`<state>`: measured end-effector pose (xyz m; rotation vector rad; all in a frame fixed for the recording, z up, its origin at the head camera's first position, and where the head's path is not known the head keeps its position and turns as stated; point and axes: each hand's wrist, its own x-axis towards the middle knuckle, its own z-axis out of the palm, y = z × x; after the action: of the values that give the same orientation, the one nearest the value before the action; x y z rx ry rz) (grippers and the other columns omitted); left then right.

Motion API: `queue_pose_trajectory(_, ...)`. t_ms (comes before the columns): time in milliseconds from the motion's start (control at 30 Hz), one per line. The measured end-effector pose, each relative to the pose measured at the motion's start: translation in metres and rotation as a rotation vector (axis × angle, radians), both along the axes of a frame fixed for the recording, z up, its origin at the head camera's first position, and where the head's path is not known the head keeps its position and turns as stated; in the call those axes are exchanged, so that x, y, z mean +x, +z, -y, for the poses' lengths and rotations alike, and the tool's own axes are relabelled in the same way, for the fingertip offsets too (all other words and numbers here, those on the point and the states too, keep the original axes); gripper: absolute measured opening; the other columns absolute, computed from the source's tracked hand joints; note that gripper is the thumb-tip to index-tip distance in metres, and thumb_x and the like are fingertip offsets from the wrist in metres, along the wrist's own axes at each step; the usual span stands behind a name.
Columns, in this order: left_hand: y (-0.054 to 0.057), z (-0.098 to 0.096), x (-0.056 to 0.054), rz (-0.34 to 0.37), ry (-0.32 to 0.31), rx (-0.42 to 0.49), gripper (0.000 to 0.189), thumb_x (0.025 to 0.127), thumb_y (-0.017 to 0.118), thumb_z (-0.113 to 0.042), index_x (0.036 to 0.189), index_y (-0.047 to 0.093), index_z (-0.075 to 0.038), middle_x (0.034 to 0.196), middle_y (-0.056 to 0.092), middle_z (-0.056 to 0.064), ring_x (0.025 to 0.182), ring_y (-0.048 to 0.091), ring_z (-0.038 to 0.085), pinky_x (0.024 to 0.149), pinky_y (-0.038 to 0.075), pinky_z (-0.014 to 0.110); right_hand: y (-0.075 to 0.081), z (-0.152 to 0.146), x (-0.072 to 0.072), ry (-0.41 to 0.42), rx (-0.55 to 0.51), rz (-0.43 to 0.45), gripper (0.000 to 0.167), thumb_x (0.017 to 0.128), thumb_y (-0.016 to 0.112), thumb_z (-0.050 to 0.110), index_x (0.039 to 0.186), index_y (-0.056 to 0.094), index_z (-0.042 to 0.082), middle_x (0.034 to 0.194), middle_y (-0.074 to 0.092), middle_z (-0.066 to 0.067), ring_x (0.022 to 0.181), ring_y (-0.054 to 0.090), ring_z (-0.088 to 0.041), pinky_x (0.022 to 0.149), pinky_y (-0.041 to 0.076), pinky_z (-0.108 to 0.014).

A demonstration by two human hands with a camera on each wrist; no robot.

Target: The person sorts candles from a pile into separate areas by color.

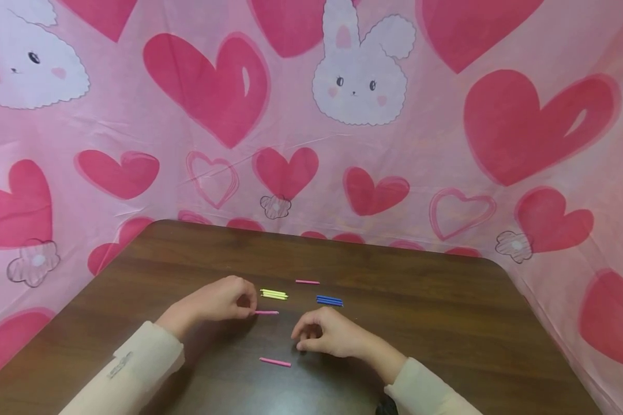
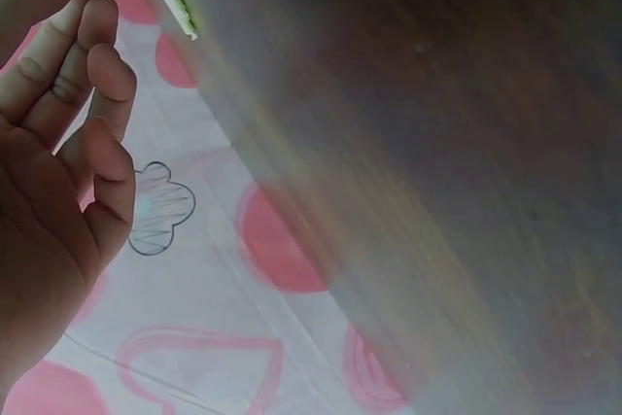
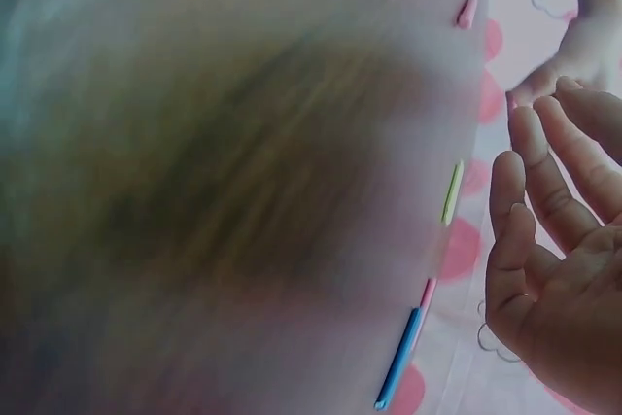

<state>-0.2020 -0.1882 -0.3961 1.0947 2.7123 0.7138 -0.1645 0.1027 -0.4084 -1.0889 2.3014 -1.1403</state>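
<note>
My left hand [image 1: 231, 300] pinches one end of a thin pink stick [image 1: 267, 312] between thumb and fingertip, low over the table. In the left wrist view its other fingers [image 2: 115, 80] are bent loosely. Just beyond lies a small row of yellow sticks [image 1: 274, 294]. My right hand [image 1: 334, 334] hovers to the right with fingers loosely curved and nothing in them. Behind it sits a row of blue sticks [image 1: 329, 301]. A second pink stick [image 1: 308, 282] lies farther back, and a third pink stick [image 1: 275, 362] lies nearer to me, left of the right hand.
The dark brown wooden table [image 1: 436, 311] has rounded far corners. A pink cloth [image 1: 291, 127] printed with hearts and rabbits hangs behind it and along both sides. Something small and black [image 1: 386, 405] shows beside the right sleeve at the bottom edge.
</note>
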Motion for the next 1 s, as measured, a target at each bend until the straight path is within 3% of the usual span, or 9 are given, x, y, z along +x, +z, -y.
queue_pose_trajectory(467,0.008,-0.006,-0.014,0.023,0.009,0.023,0.007,0.085,0.074,-0.011,0.082,0.071,-0.017,0.075,0.063,-0.009,0.068,0.051,0.004,0.063,0.048,0.022,-0.001,0.013,0.006,0.089,0.083,-0.013,0.008,0.088,0.073,0.007,0.096,0.073,0.006,0.074,0.067,0.0,0.062,0.049,0.006,0.057,0.043,-0.013)
queue_pose_trajectory(1000,0.0,-0.011,-0.031,0.035,0.038,0.037,0.007,0.085,0.074,-0.011,0.08,0.072,-0.015,0.072,0.061,-0.009,0.066,0.051,0.006,0.063,0.048,0.022,-0.001,0.025,0.004,0.132,0.196,-0.015,0.009,0.087,0.074,0.008,0.096,0.074,0.008,0.07,0.063,0.007,0.06,0.048,0.005,0.058,0.043,-0.013)
